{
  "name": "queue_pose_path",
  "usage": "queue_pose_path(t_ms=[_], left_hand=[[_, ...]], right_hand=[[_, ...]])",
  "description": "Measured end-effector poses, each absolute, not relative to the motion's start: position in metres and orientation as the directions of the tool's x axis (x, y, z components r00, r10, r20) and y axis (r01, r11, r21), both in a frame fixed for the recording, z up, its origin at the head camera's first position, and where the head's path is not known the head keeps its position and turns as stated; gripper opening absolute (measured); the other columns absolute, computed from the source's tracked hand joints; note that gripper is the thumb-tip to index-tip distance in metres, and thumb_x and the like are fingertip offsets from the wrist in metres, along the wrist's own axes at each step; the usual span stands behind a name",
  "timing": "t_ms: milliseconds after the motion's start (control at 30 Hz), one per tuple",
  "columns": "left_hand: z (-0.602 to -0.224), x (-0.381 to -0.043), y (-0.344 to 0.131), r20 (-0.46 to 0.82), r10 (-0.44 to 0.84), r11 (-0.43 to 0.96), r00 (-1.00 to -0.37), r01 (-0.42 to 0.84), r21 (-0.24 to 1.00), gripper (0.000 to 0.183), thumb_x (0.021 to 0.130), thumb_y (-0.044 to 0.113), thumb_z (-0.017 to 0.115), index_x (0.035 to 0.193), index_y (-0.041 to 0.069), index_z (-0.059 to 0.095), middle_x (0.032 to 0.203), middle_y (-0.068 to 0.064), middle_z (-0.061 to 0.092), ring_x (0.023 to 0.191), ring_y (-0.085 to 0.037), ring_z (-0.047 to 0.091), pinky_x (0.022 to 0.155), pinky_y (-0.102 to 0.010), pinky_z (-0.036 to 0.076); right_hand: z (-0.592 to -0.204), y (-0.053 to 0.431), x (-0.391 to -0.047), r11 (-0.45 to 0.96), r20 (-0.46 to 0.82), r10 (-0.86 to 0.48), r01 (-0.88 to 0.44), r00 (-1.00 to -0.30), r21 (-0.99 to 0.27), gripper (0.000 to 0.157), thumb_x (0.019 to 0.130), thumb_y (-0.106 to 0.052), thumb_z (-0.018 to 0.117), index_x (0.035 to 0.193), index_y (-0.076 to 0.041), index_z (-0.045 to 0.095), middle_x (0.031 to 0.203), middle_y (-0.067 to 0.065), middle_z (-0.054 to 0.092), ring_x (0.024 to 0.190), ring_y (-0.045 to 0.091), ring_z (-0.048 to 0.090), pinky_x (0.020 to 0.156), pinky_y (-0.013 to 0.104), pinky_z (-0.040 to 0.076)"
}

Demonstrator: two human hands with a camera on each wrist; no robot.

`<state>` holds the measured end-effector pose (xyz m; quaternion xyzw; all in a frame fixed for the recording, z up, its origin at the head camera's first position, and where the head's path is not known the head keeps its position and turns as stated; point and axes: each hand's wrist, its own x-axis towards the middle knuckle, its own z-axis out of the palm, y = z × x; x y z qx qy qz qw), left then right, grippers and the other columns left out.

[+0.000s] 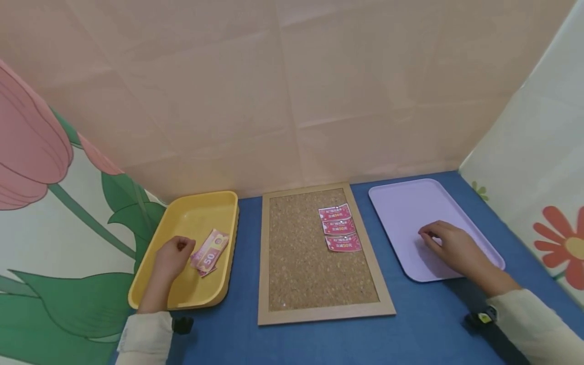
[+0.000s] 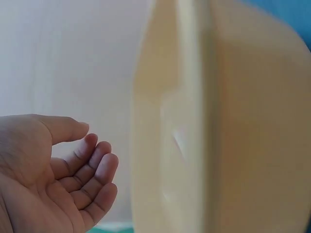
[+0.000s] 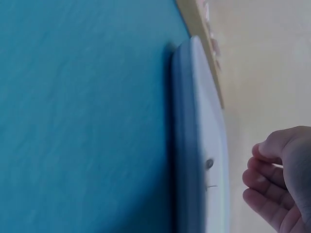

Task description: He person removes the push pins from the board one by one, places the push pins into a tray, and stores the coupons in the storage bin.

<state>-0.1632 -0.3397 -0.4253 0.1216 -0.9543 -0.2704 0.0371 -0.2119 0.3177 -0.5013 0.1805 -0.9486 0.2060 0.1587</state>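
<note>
Over the yellow tray (image 1: 150,289), my left hand (image 1: 171,256) hovers with loosely curled fingers and nothing between them. Right of it, a few pink paper coupons marked 50 (image 1: 211,251) lie loosely stacked in that tray. My right hand (image 1: 451,248) is above the lilac tray (image 1: 412,203), its fingers loosely bent and the thumb close to the index finger. Nothing shows in its grasp. The right wrist view shows a small round metal piece (image 3: 209,164) and a thin pin-like piece (image 3: 212,186) in the lilac tray.
Between the trays lies a wood-framed cork board (image 1: 315,284). Three pink coupons (image 1: 339,227) sit in a column on its upper right, with tiny dots that look like pins. A blue cloth (image 1: 328,344) covers the table, and a beige backdrop (image 1: 292,101) rises behind.
</note>
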Motion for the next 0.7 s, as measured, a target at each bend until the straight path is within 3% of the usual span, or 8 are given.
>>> queue_pose_path(t_ms=[333, 700], left_hand=[[-0.403, -0.168, -0.276, 0.094, -0.107, 0.808, -0.990, -0.031, 0.589, 0.034, 0.099, 0.033, 0.057, 0.109, 0.001, 0.062, 0.101, -0.014, 0.065, 0.093, -0.028, 0.060, 0.083, -0.044, 0.049], [-0.405, -0.175, -0.224, 0.100, 0.030, 0.780, -0.995, 0.086, 0.619, 0.023, 0.096, 0.030, 0.062, 0.106, 0.009, 0.066, 0.096, -0.003, 0.064, 0.092, -0.020, 0.060, 0.079, -0.040, 0.051]], right_hand=[[-0.488, 0.292, -0.214, 0.827, 0.426, -0.274, -0.437, -0.862, -0.353, 0.020, 0.086, -0.012, 0.073, 0.105, -0.008, 0.069, 0.099, 0.007, 0.067, 0.089, 0.026, 0.065, 0.075, 0.050, 0.053], [-0.485, 0.261, -0.218, 0.780, 0.380, -0.269, -0.431, -0.885, -0.453, 0.028, 0.090, -0.017, 0.070, 0.116, -0.007, 0.066, 0.107, 0.010, 0.066, 0.097, 0.029, 0.063, 0.081, 0.054, 0.051]])
